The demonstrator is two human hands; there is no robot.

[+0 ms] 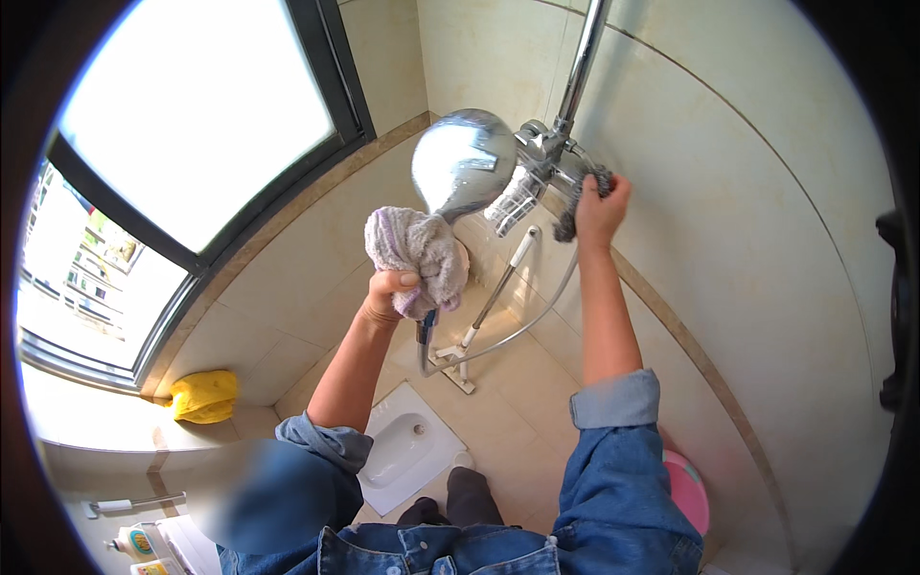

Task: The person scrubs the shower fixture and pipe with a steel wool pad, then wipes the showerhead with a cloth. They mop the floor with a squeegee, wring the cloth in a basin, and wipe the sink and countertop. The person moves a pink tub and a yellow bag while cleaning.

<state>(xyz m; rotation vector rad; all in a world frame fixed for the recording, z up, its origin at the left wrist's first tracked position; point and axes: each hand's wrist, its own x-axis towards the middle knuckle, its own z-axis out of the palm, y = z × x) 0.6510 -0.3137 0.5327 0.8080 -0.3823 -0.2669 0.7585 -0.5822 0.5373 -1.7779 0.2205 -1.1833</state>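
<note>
My left hand (390, 293) grips a pale towel cloth (420, 255) with purple edging, bunched around the handle of a chrome hand shower (467, 162). The cloth hides most of that handle. From its lower end a grey shower hose (517, 330) loops down and back up towards the wall. My right hand (602, 212) is shut on a dark grey scourer (568, 224), which looks like metal wool. It is held against or close beside the right end of the chrome shower mixer (550, 154); contact is hard to tell. A wire soap rack (517, 201) hangs at the mixer.
A chrome riser pipe (583, 65) runs up the tiled wall. Below, a floor squeegee (496, 305) leans in the corner near a white squat toilet (413, 445). A window (201, 122), a yellow cloth (205, 397) and bottles (136, 544) are at left; a pink basin (688, 496) is at right.
</note>
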